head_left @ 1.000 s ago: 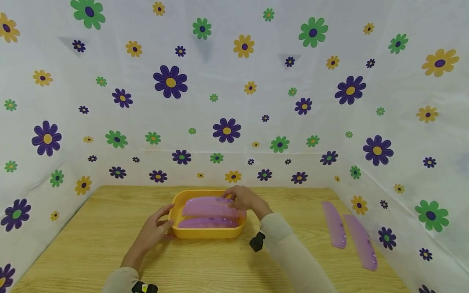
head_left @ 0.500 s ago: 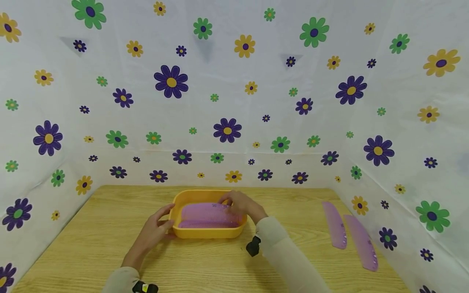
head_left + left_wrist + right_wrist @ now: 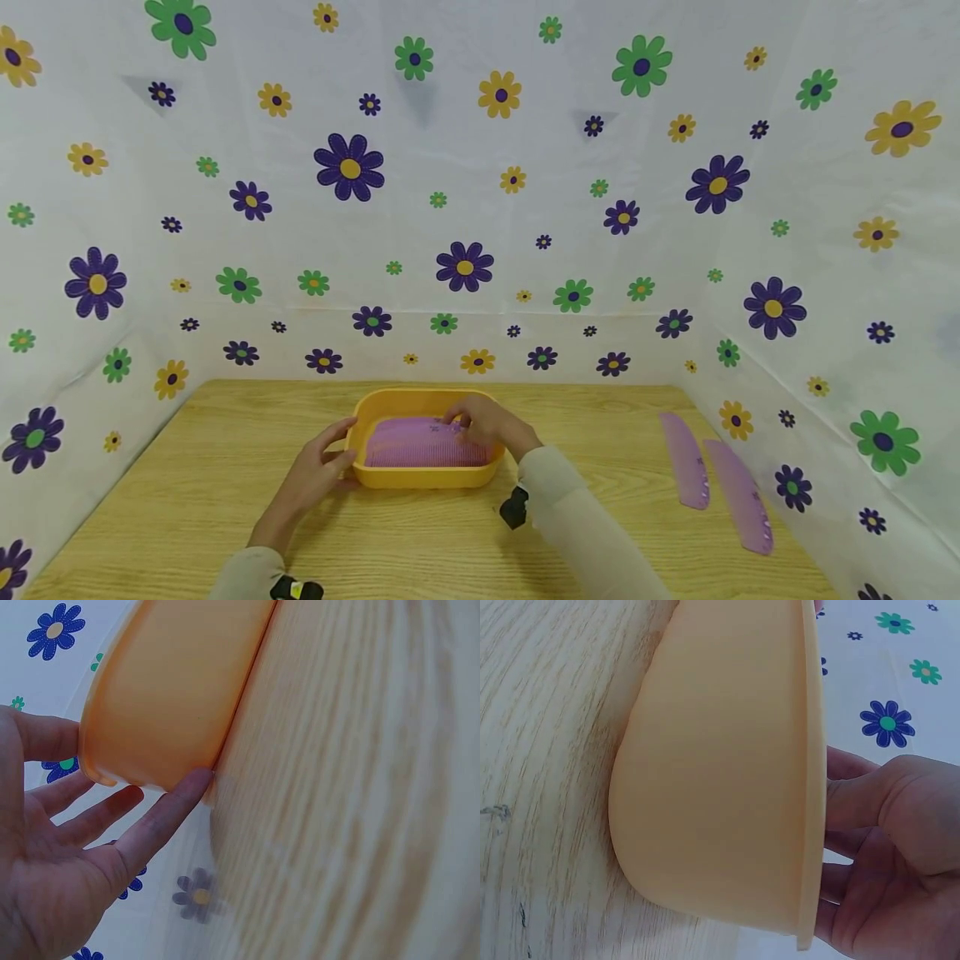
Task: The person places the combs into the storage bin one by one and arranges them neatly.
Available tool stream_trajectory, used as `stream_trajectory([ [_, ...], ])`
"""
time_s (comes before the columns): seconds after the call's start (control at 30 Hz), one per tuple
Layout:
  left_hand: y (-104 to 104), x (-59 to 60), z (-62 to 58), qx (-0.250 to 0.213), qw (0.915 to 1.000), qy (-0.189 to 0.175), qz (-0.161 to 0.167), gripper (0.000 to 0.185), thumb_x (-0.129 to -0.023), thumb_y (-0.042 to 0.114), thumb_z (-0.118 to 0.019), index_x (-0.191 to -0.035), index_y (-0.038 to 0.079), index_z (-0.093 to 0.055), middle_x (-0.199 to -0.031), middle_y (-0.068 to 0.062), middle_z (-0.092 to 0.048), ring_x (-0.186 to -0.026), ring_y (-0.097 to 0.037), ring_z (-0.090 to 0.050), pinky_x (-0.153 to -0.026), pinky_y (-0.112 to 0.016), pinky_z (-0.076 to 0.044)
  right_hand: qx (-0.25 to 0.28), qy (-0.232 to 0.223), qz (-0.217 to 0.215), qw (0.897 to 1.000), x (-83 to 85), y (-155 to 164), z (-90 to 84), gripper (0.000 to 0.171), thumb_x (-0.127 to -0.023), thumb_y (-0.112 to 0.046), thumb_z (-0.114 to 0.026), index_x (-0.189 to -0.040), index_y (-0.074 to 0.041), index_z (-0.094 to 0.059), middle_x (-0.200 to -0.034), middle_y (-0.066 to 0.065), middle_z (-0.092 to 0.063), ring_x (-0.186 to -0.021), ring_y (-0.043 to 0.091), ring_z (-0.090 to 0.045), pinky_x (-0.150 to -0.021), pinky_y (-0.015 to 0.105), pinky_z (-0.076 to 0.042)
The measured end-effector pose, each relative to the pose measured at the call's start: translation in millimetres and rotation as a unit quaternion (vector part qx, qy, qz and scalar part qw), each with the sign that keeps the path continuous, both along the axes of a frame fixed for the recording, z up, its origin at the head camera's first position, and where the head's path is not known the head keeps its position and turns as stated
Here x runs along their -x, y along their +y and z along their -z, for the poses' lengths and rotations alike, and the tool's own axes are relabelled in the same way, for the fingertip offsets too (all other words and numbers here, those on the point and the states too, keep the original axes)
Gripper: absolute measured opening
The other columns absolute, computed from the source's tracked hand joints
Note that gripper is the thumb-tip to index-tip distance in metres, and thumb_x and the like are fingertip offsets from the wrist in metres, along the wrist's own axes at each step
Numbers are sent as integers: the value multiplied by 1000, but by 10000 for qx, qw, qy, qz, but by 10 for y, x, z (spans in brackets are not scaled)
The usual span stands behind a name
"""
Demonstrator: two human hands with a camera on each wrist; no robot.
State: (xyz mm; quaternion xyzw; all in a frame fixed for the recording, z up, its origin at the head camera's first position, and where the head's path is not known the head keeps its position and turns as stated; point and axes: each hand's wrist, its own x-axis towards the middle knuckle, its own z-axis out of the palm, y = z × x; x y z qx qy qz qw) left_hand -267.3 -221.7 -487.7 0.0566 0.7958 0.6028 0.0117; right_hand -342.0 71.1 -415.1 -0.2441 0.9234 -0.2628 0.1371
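Observation:
A yellow plastic basin (image 3: pixel 423 477) stands on the wooden table, with purple translucent combs (image 3: pixel 401 435) overlapping inside. My right hand (image 3: pixel 487 421) reaches over the basin's right end and pinches the upper comb along its back edge, near the small decorations. In the right wrist view the basin wall (image 3: pixel 720 772) hides the fingertips and the comb. My left hand (image 3: pixel 315 467) lies against the basin's left end. The left wrist view shows its fingers (image 3: pixel 161 817) fairly straight, touching the outside of the wall and the rim.
Two more purple combs (image 3: pixel 684 462) (image 3: pixel 740 497) lie side by side on the table (image 3: pixel 585 467) at the right. A white cloth (image 3: pixel 420 225) with printed flowers rises behind and on both sides.
My right hand has moved slightly left and lowered the upper comb, which covers more of the comb beneath it. My left hand and the basin have stayed in place.

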Motion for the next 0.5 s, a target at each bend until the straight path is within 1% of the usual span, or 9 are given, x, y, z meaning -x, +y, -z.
stream_trajectory([
  [0.1, 0, -3, -5, 7, 10000, 1, -4, 58, -104, 5, -54, -159, 6, -35, -158, -29, -36, -131, -49, -57, -79, -43, -67, -124, 50, -23, 9999, 9, -21, 22, 28, -94, -1, -71, -119, -13, -76, -107, 10, -69, -97, 22, -58, -95, 39, -60],
  [0.27, 2, -5, -13, -11, 10000, -4, -11, 58, -104, 5, -54, -159, 6, -36, -158, -29, -36, -131, -49, -57, -80, -43, -67, -366, 17, 83, 9993, 26, -50, 56, 27, -95, -5, -71, -119, -16, -75, -105, 7, -67, -95, 20, -57, -93, 36, -59],
  [0.5, -2, -7, -11, 6, 10000, 5, -16, 58, -104, 4, -53, -159, 6, -35, -158, -29, -36, -131, -50, -56, -80, -43, -67, -503, 38, 87, 9987, 32, -83, 85, 27, -93, -7, -73, -118, -15, -75, -103, 7, -67, -93, 20, -57, -93, 36, -59],
])
